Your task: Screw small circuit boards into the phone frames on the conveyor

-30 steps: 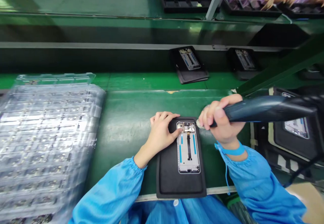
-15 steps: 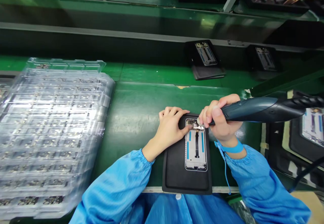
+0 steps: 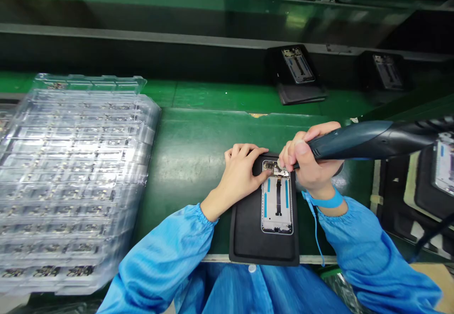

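Observation:
A phone mid-frame (image 3: 273, 203) with its inside exposed lies on a black tray (image 3: 248, 245). It has blue strips, a black flex cable down the middle and circuit parts at the top. My left hand (image 3: 241, 172) rests over the tray's upper left, fingers spread, the thumb touching the phone's upper left edge. In my right hand (image 3: 312, 162) is a dark electric screwdriver (image 3: 358, 141), gripped near its front and tilted to the right. The fingertips are at the phone's top right corner and hide the tool's tip. A blue band circles my right wrist.
Stacked clear plastic trays (image 3: 78, 177) of small circuit parts fill the left. Beyond the green bench (image 3: 191, 148), another phone (image 3: 298, 65) sits on black trays, with one more (image 3: 388, 73) farther right. A stack of black trays (image 3: 397, 196) stands at right, crossed by a cable.
The view has shifted slightly, so the bench things sit a little higher. Both hands stay at the phone's top end, the screwdriver still in my right hand. The co-worker's sleeves have left view.

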A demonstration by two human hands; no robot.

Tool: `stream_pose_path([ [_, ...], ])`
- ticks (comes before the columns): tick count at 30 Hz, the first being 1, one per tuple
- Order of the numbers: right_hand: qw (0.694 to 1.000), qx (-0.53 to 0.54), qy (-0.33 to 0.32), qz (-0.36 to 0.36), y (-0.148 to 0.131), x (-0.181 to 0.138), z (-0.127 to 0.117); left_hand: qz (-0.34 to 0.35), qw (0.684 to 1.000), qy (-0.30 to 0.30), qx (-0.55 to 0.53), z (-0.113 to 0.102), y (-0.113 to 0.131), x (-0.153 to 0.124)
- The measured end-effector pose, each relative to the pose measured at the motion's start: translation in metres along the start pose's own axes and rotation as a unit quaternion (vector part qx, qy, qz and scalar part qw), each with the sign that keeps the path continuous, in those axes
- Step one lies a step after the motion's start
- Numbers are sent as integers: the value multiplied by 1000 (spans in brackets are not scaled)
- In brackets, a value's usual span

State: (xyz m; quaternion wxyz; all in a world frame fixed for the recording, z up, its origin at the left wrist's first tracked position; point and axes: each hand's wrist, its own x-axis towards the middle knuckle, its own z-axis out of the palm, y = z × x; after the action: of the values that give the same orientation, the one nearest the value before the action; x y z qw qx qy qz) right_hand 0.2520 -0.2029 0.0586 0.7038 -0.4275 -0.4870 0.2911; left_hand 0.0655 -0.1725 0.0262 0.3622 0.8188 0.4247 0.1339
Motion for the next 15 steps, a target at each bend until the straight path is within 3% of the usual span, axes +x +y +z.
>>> stream_pose_path([
  [3,1000,0,-16,1,1,-1,2,8,998,41,49,0,11,-21],
  [5,999,7,-35,-2,0,-1,4,34,994,37,92,1,23,-48],
  [11,1000,1,3,14,0,0,11,141,963,-146,177,26,49,-137],
  [15,1000,15,17,19,4,0,10,140,950,-157,233,43,43,-157],
])
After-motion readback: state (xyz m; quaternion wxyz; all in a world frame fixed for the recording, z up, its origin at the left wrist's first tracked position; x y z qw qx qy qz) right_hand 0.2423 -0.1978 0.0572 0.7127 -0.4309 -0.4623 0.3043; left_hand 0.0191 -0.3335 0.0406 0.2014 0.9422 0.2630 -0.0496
